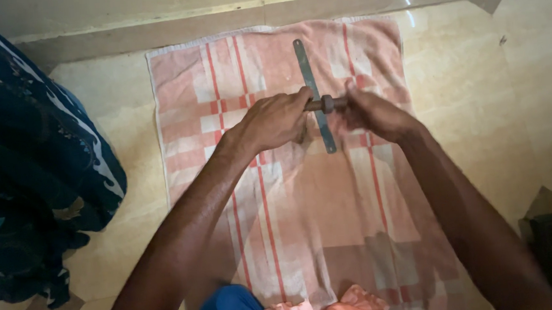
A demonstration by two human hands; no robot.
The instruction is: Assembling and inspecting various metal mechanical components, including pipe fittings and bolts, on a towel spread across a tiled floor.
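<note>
Both hands are closed on a rusty bolt (326, 104), the left hand (278, 118) on its shank, the right hand (371, 113) on its other end, above a flat metal strip (315, 94) on the towel (305, 205); a slipping grip could drop the bolt onto the strip beneath.

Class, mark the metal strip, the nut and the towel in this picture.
metal strip (304, 62): head view, upper part of the flat bar.
nut (327, 103): head view, its side, between the hands.
towel (331, 196): head view, bare middle of the cloth.
</note>
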